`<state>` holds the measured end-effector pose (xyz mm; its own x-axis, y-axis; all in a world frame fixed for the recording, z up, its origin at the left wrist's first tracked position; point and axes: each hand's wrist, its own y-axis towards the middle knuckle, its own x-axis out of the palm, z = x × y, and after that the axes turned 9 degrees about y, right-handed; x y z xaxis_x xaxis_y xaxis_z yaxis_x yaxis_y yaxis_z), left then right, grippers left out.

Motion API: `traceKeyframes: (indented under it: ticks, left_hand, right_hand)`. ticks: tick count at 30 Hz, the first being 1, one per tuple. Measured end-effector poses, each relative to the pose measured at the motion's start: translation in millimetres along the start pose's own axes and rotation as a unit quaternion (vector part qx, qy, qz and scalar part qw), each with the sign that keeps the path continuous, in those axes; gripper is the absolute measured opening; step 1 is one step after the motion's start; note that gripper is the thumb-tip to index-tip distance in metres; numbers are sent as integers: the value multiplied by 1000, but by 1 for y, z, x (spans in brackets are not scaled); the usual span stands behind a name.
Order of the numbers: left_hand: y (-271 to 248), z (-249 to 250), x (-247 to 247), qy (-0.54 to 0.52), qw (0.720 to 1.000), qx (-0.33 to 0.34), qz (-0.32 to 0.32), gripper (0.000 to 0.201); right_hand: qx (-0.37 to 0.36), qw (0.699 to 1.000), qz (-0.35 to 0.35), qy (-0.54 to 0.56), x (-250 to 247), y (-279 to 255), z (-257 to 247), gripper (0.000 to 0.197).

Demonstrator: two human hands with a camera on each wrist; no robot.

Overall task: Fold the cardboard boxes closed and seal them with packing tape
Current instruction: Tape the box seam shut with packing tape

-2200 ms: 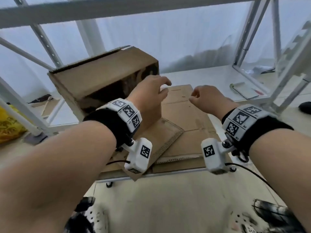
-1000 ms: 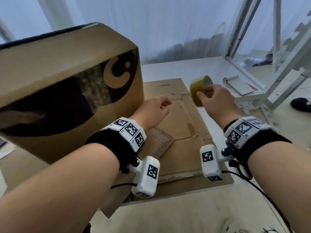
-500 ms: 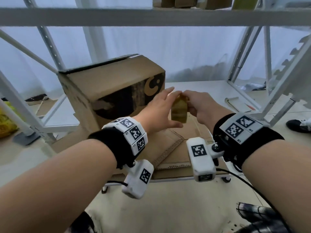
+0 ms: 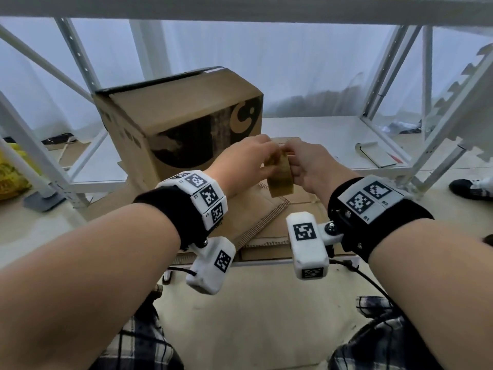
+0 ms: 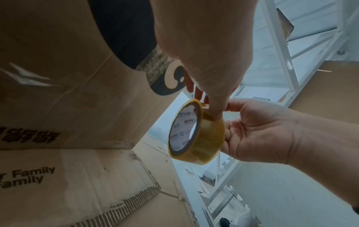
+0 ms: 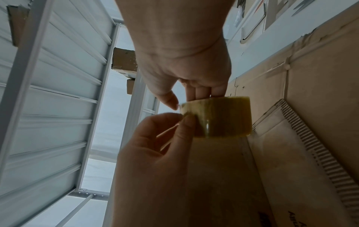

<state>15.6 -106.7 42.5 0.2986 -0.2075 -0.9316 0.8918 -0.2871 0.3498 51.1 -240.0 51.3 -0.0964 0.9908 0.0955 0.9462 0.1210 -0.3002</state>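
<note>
A yellowish roll of packing tape [image 4: 280,177] hangs in the air in front of me, between both hands. My right hand [image 4: 293,162] grips it from the right, fingers behind the roll [image 5: 196,130]. My left hand [image 4: 260,160] pinches the roll's upper edge, its thumb [image 6: 186,122] pressed on the outer band of the roll [image 6: 219,116]. I cannot make out a loose tape end. A brown cardboard box [image 4: 181,124] with a black print stands behind the hands on the left, its top flaps down.
Flattened cardboard sheets [image 4: 269,222] lie on the low white table [image 4: 320,129] under my hands. A white notebook [image 4: 376,154] lies at the right. White metal shelf posts [image 4: 394,76] frame the space, and a rail [image 4: 240,9] runs overhead. A shoe [image 4: 472,188] shows far right.
My right hand carried the tape roll left and inward to meet the left hand. The left hand's fingers, straight half a second ago, now pinch the roll. The box has not moved.
</note>
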Motion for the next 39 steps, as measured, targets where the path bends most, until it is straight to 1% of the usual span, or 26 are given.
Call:
traceKeyframes:
  ticks: [3,5,7,8,9,11,12,13,14,15,16,18,20,23,25,28,31,32,34,36,39]
  left_hand:
    - [1,2,1,-16,1000,8,-9,15]
    - [3,4,0,-18,1000,0,-19,13]
    - [4,5,-4,-13,1000,-8,-15,15]
    - [4,5,-5,-12,1000,-9,-11,16]
    - [3,3,-7,-11,1000,-7,-7,17]
    - [-1,0,-10,-3,1000,6,-19,16]
    - [-3,-2,-12,1,999,17,-35,15]
    - [-4,-3,-13,5,998,33,-56,14]
    - [-4,-5,-14,13,996,52,-78,13]
    - [-5,-6,-14,26,993,73,-94,14]
    - [-6,-7,-14,39,990,91,-102,14]
    - [-7,-9,-14,47,988,116,-90,14]
    - [-10,-12,-15,27,990,117,-74,12]
    - [-14,-21,-17,-13,993,88,-75,12]
    - [-16,-28,-16,-22,994,63,-84,11]
    - [-19,-33,-14,-37,994,9,-101,8]
    - [-20,-32,-11,-97,991,-39,-81,10]
    - [-20,-31,-10,-126,987,-61,-85,12]
    - [-20,-31,-9,-196,968,-107,-113,14]
    - [-20,-31,-9,-261,945,-133,-144,13]
    - [-20,-31,-10,-323,919,-165,-155,12]
  right_hand:
    - [-4,1000,-21,8,-5,-6,-1,17]
    - [-13,1000,-26,3,-8,-8,-1,18]
    - [-31,999,-22,-36,-11,-11,-2,18]
    - [-47,996,-14,-76,-13,-9,-2,20]
    - [-73,988,-3,-136,-15,-6,0,23]
    - [-150,952,30,-264,-21,2,3,28]
    - [-184,937,38,-296,-23,6,4,29]
    - [-202,931,30,-302,-24,7,5,27]
    - [-204,936,6,-286,-24,9,6,24]
    - [-190,946,-35,-262,-24,9,7,19]
    - [-161,952,-84,-247,-23,10,8,19]
    - [-93,948,-171,-250,-23,12,14,23]
    - [-49,942,-202,-262,-24,14,19,21]
    - [-10,939,-230,-257,-21,11,19,23]
    - [-2,942,-232,-243,-19,9,18,26]
    - [-42,934,-213,-285,-16,10,18,29]
    - [-94,927,-199,-304,-15,8,16,28]
    - [-106,926,-195,-306,-15,8,15,28]
    - [-128,924,-183,-310,-16,8,15,28]
    - [-145,924,-171,-309,-16,8,14,29]
    - [-166,921,-161,-312,-15,9,14,31]
